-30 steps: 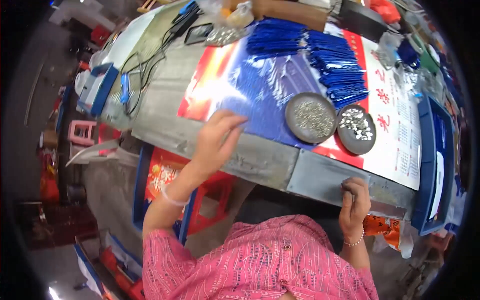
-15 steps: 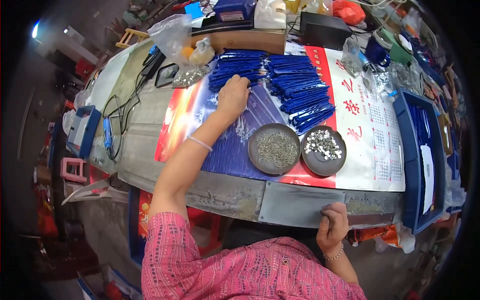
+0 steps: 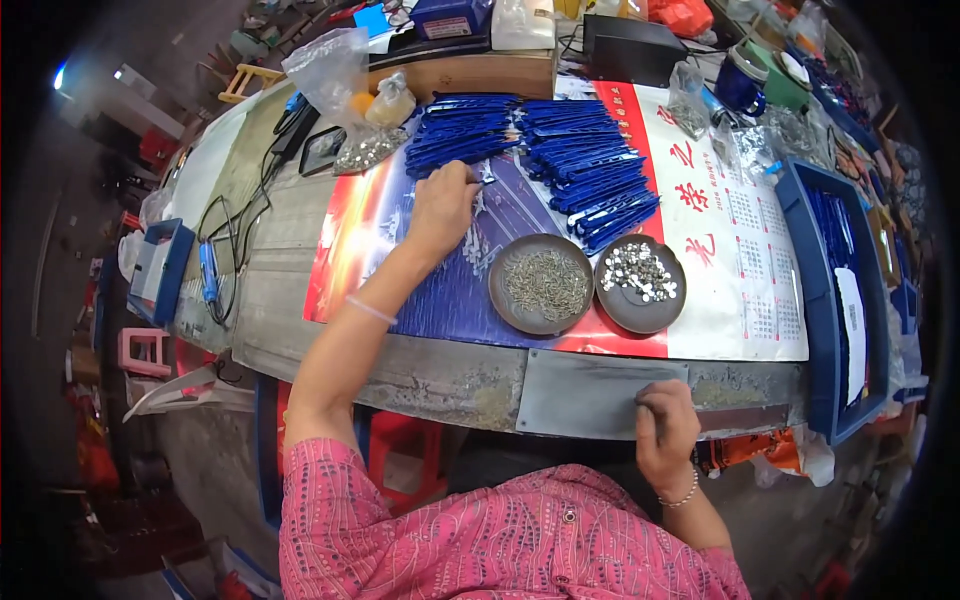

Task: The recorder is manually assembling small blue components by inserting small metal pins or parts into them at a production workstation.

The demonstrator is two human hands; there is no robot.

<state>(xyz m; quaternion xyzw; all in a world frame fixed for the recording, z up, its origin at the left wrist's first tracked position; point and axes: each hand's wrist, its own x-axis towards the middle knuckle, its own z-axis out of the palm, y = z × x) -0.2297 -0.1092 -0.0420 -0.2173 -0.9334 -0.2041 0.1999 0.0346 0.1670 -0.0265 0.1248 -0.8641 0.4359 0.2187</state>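
My left hand (image 3: pixel 443 208) reaches over the sheet, its fingers bent and drawn together at the near edge of the left pile of slender blue pieces (image 3: pixel 455 130). Whatever the fingertips grip is hidden. A second pile of blue pieces (image 3: pixel 590 160) lies to its right. At the table's front edge my right hand (image 3: pixel 667 432) is curled beside a grey plate (image 3: pixel 575 395); what its fingers hold, if anything, cannot be seen. Between the hands stand a round dish with small metal parts (image 3: pixel 540 285) and another with shiny round bits (image 3: pixel 640 280).
A printed calendar sheet (image 3: pixel 740 320) covers the table's middle. On the right stands a blue bin (image 3: pixel 815 300) with blue pieces. Bags of small parts (image 3: pixel 370 145), a wooden box (image 3: pixel 460 80) and a dark mug (image 3: pixel 740 85) line the back. A cable (image 3: pixel 265 185) lies at left.
My left hand has drawn back slightly toward me and left, away from the blue pile. My right hand stays curled at the table edge. The whole view has shifted slightly.
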